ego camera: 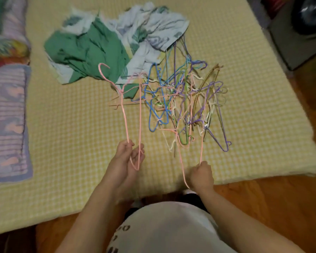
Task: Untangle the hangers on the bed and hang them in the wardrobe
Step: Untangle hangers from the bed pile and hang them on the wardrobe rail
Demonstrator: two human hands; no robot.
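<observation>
The left hand (130, 152) is pinching the bent end of a thin pink wire hanger (125, 117), thumb and fingers curled round its two long sides, and this hanger is rising away from the hand with its hook lifted above the crumpled green and white patterned cloth (98, 46). It looks nearly free of the heap. The right hand (202, 173) is closing in a fist round the end of a second pink wire hanger (181, 157), whose far part is running forward from the fist into the tangled pile of blue, purple, green, gold and cream wire hangers (182, 101) lying just beyond both hands on the yellow checked bed cover (71, 134).

To do this well, I judge the person should be drawing only one hanger at a time: keeping the left one raised and apart, then easing the right one back toward the body slowly, twisting it so its hook is slipping through the loops rather than dragging the whole pile along. The wardrobe is not in view.
</observation>
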